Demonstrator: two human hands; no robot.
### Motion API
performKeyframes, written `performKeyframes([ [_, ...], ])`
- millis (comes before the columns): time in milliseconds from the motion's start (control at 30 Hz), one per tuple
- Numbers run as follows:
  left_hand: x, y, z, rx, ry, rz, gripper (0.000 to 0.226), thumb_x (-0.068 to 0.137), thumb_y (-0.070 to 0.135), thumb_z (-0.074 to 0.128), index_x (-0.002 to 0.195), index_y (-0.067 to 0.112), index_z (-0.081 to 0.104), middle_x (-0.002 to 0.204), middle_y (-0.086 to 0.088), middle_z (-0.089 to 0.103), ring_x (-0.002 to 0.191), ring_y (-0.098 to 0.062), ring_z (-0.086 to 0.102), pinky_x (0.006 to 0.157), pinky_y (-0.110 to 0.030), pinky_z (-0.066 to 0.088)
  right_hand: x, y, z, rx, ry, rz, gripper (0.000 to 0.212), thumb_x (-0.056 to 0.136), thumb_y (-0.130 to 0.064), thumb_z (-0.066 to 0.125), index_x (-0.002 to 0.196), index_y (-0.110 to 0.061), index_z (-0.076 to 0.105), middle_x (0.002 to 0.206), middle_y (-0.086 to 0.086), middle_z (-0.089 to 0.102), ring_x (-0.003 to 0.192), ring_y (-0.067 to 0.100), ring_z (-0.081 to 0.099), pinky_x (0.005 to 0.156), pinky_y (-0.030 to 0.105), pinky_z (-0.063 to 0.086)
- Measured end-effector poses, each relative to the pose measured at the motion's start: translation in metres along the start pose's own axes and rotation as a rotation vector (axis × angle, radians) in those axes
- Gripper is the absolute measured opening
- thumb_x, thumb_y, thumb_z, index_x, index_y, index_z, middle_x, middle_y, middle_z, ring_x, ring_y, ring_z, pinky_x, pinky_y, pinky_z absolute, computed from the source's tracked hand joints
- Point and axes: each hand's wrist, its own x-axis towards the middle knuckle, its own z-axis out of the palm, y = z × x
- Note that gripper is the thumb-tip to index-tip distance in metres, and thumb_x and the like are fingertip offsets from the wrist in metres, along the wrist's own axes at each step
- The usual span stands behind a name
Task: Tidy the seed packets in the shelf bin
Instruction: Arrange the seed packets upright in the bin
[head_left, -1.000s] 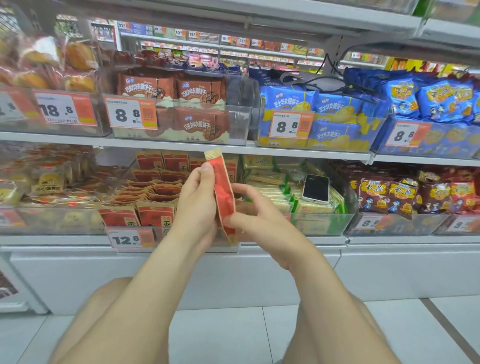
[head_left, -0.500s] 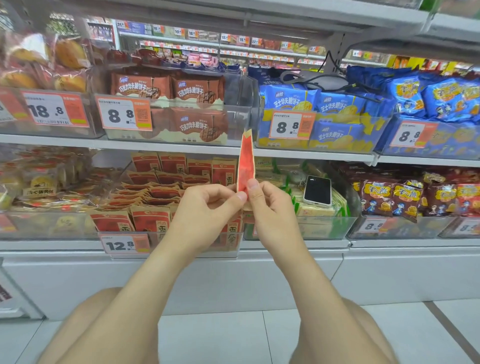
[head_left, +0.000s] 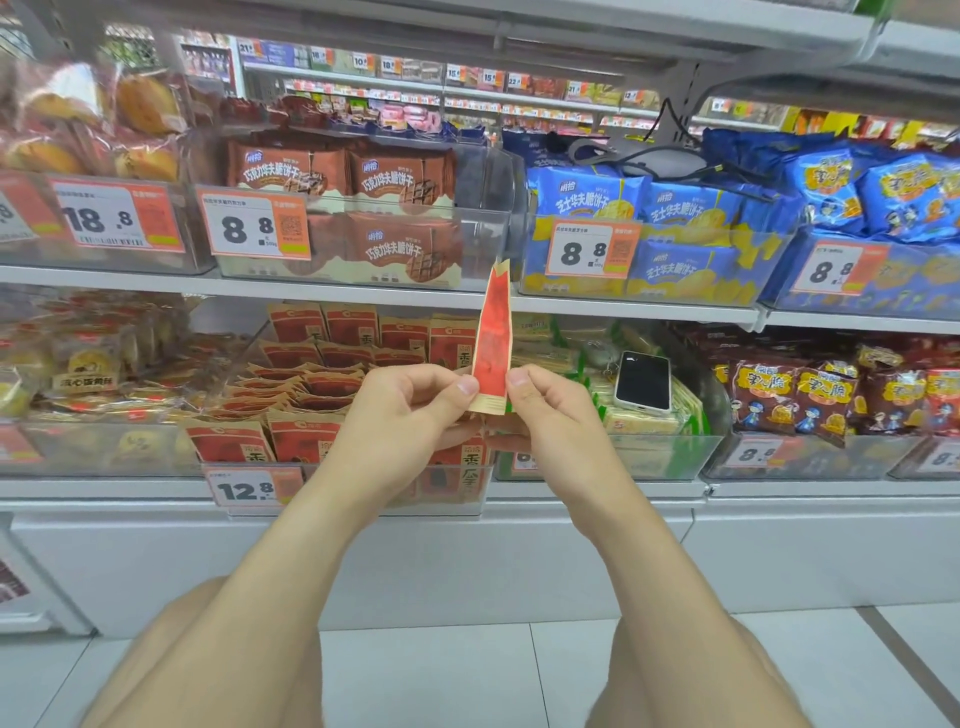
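Note:
A red and tan seed packet stands upright, edge-on to me, in front of the lower shelf. My left hand and my right hand both pinch its bottom end between thumb and fingers. Behind my hands is a clear shelf bin with a 12.8 price tag, holding several more red seed packets, some upright in rows, some lying tilted and overlapping. My hands hide the bin's front right part.
A phone lies on green-edged packets in the bin to the right. Brown biscuit packs and blue biscuit packs fill the upper shelf's bins. Dark snack bags sit at the lower right. White floor tiles lie below.
The packet went from tilted in my left hand's grasp to upright, pinched at its bottom by both hands. My hands rose slightly and came together.

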Motion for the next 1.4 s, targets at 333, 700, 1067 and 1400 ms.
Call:
performKeyframes([
  [333, -0.002, 0.005, -0.006, -0.002, -0.044, 0.001, 0.027, 0.112, 0.017, 0.055, 0.110, 0.003, 0.078, 0.109, -0.008, 0.082, 0.110, -0.019, 0.078, 0.092, -0.030, 0.064, -0.003, -0.006, -0.001, 0.078, -0.070, 0.030, 0.036, 0.116, -0.021, 0.044, 0.110, -0.011, 0.078, 0.108, 0.005, 0.082, 0.106, 0.023, 0.077, 0.092, 0.033, 0.062],
  [700, -0.002, 0.005, -0.008, -0.011, -0.057, 0.022, 0.025, 0.111, 0.017, 0.057, 0.103, -0.002, 0.072, 0.109, -0.018, 0.079, 0.109, -0.024, 0.078, 0.091, -0.034, 0.065, -0.007, -0.009, 0.002, 0.104, 0.014, -0.031, 0.029, 0.099, -0.038, 0.074, 0.093, -0.010, 0.078, 0.098, 0.013, 0.081, 0.101, 0.035, 0.076, 0.094, 0.053, 0.063],
  [1067, -0.004, 0.011, -0.004, -0.074, -0.100, -0.038, 0.028, 0.115, 0.013, 0.047, 0.100, -0.001, 0.066, 0.114, -0.016, 0.080, 0.114, -0.026, 0.077, 0.090, -0.040, 0.066, -0.001, 0.000, 0.004, 0.184, 0.181, 0.092, 0.054, 0.075, -0.047, 0.091, 0.119, -0.024, 0.068, 0.110, 0.004, 0.081, 0.105, 0.023, 0.078, 0.083, 0.043, 0.064],
  [1400, -0.004, 0.015, -0.001, -0.028, -0.104, -0.163, 0.040, 0.114, 0.034, 0.047, 0.115, 0.009, 0.079, 0.112, -0.010, 0.082, 0.104, -0.029, 0.080, 0.093, -0.046, 0.065, 0.001, -0.003, 0.005, 0.489, 0.198, 0.169, 0.083, 0.091, -0.013, 0.084, 0.158, -0.018, 0.035, 0.120, 0.004, 0.080, 0.108, 0.020, 0.078, 0.089, 0.035, 0.060],
])
